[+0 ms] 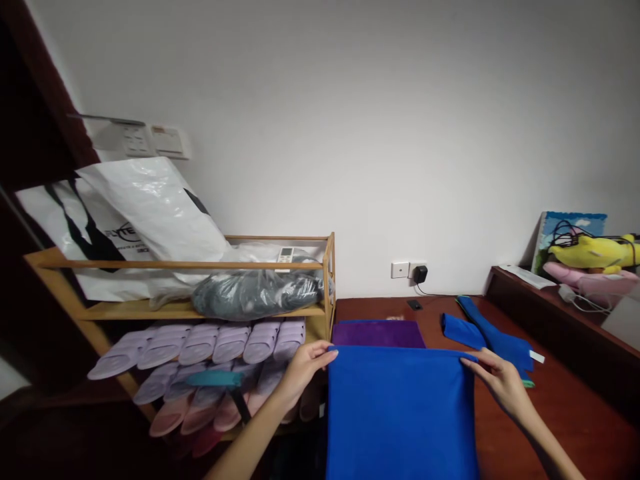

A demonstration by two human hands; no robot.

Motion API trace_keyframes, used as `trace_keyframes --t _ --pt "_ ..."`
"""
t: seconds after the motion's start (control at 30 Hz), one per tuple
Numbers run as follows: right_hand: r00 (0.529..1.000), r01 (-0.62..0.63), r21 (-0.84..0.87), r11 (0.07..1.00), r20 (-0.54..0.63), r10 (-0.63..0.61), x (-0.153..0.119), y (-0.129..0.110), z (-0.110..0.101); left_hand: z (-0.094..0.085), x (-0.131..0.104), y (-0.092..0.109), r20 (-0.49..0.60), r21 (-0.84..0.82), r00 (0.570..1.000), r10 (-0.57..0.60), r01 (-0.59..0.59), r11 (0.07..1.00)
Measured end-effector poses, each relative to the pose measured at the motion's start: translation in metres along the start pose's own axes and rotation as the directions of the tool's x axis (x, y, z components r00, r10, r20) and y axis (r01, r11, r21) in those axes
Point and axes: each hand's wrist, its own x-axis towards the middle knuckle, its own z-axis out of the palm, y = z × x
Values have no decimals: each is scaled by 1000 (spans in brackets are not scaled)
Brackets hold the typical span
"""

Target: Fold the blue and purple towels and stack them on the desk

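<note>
A plain blue cloth [401,413] hangs stretched between my two hands, its top edge nearly level and its lower part running out of view. My left hand [311,363] pinches the upper left corner. At the upper right corner, my right hand [500,377] grips the edge between thumb and fingers. Behind the cloth, a purple folded cloth [380,333] lies on the reddish-brown wooden surface [505,427], partly covered from sight. Farther right on that surface rest a small blue folded piece [461,331] and a long blue fabric piece [497,340] with a white tag.
On the left stands a wooden rack [210,310] with white bags [155,213], a plastic-wrapped dark bundle [260,293], a remote control [285,257] and rows of slippers [197,345]. A black plug [420,273] sits in the wall. At right, a ledge holds a yellow plush toy [590,253].
</note>
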Motion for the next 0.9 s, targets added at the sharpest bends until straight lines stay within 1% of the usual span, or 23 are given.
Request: trace_keyframes --t 0.1,0.2,0.27,0.37,0.4,0.5,0.57,0.7,0.8,0.9 --pt "997 -64 32 997 -34 65 0 -12 -6 -2 -8 22 -20 16 1000 15 -14 1000" --pt "991 -111 32 993 -65 113 7 -23 -10 0 -8 36 -42 22 998 37 -36 999" --pt "989 -135 64 989 -45 138 15 -32 -10 1 -2 40 -80 34 995 56 -53 998" --pt "986 -167 199 965 16 168 31 -41 -7 2 12 43 -136 25 990 44 -41 999" --pt "983 -180 237 955 20 181 37 -42 -5 2 17 43 -150 16 988 35 -33 999" --pt "977 -189 275 943 -43 208 54 -37 5 4 35 42 -183 -6 983 20 -21 1000" --pt "975 -175 272 946 -84 204 65 -28 15 6 46 40 -193 -26 981 5 -10 1000" --pt "974 -176 252 952 -97 205 85 -6 39 10 67 28 -226 -66 973 -42 27 997" --pt "973 -183 208 961 -102 208 97 11 56 13 82 9 -264 -62 961 -85 70 996" --pt "975 -189 150 970 -88 204 107 30 74 17 98 -13 -299 -14 947 -115 116 993"
